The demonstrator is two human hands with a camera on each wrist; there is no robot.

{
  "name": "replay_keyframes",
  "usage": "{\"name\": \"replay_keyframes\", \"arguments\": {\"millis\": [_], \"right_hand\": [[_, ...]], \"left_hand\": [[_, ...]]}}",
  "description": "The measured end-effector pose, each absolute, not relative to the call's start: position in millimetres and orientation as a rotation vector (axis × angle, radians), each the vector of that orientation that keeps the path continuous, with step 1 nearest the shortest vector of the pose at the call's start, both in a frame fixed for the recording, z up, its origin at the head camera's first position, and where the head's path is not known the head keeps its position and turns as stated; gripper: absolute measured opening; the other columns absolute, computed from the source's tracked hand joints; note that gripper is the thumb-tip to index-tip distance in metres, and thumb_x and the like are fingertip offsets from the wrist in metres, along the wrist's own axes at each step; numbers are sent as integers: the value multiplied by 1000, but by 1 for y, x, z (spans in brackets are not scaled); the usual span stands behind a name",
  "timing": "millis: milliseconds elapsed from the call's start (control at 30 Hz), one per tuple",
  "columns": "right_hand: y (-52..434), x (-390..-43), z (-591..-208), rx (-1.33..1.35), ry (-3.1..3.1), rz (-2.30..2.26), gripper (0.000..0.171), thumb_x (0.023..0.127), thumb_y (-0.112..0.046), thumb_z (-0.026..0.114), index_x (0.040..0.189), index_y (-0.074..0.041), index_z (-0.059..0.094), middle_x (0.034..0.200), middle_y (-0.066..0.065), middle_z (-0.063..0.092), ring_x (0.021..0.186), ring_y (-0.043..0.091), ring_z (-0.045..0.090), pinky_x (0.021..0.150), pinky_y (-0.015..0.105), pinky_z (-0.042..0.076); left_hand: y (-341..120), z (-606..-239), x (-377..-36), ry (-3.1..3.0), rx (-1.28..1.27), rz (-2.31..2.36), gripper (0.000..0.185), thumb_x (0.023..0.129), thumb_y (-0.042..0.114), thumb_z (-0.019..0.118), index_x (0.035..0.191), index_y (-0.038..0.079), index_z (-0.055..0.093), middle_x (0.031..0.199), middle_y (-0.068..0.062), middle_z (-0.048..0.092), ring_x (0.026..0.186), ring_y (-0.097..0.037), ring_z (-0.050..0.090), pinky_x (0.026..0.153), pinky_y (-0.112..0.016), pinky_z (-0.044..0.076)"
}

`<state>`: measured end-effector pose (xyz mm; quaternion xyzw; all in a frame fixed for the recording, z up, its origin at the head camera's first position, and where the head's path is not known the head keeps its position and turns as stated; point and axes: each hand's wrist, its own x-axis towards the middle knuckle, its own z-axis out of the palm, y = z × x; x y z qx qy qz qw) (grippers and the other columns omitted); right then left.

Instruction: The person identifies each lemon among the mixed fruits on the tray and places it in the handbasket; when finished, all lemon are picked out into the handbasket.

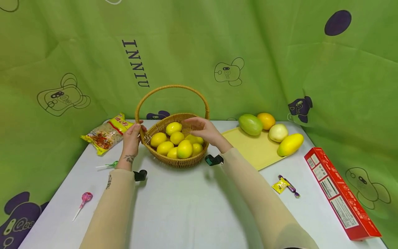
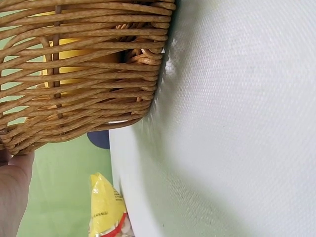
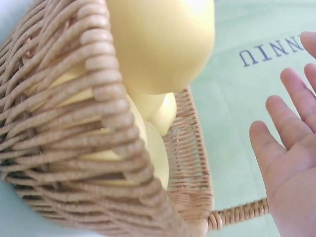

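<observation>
A wicker basket [image 1: 180, 164] with a tall arched handle [image 1: 172, 86] stands at the back middle of the table, holding several yellow lemons [image 1: 185, 149]. My left hand [image 1: 132, 140] grips the basket's left side, where the handle meets the rim; in the left wrist view its thumb [image 2: 22, 165] presses against the wicker edge. Over the right part of the basket hovers my right hand [image 1: 207, 131], its fingers spread and nothing in them. The right wrist view shows that hand [image 3: 291, 163] apart from the lemons, fingers extended.
Right of the basket, a yellow tray [image 1: 245, 145] bears a green mango-like fruit [image 1: 250, 125], an orange [image 1: 266, 121], a pale round fruit [image 1: 278, 132] and a yellow fruit [image 1: 290, 145]. Wrapped candies [image 1: 281, 185], a red box [image 1: 342, 193], lollipops [image 1: 86, 197] and a snack bag [image 1: 107, 135] lie around.
</observation>
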<state>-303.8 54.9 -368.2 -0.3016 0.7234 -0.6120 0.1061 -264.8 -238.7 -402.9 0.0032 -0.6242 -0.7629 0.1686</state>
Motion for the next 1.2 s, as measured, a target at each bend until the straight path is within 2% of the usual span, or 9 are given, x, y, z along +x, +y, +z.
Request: {"name": "replay_keyframes", "arguments": {"millis": [233,433,667,833,1033,1200], "right_hand": [[62,-303,-371,-845,2063,-1897,42,85,8,56,125,0,51,134,19,48,131,25,40,107,43,32],[68,-301,-370,-826,2059,-1928,42,84,8,57,125,2,50,135,20,47,130,25,41,107,39,33],[72,-296,-371,-812,2035,-1947,42,85,9,55,126,4,49,135,21,47,132,31,37,110,42,25],[74,-295,-373,-830,2046,-1935,41,85,9,55,125,5,50,135,21,47,131,31,38,110,44,25],[74,-293,-375,-835,2046,-1946,40,85,7,55,124,5,50,134,21,47,131,28,40,110,40,27],[72,-291,-373,-853,2012,-1965,39,85,9,54,124,7,49,134,25,46,130,29,41,109,44,27]], "left_hand": [[-238,-401,-262,-1777,23,-2159,22,92,36,54,103,18,62,82,-1,59,85,-14,55,74,-24,49],[-234,-402,-270,-1803,-11,-2166,21,92,35,54,102,17,62,82,0,59,85,-13,54,74,-23,49],[-232,-406,-278,-1818,-12,-2171,22,92,35,54,102,16,62,81,0,59,85,-13,54,75,-22,50],[-231,-405,-276,-1816,20,-2156,21,92,35,54,100,18,63,81,-1,59,83,-13,54,72,-23,49],[-235,-404,-274,-1826,22,-2148,21,93,35,53,99,18,63,81,-1,58,84,-14,54,70,-22,49],[-240,-405,-273,-1813,34,-2139,21,93,34,53,99,16,63,81,-1,58,83,-14,54,69,-22,49]]}}
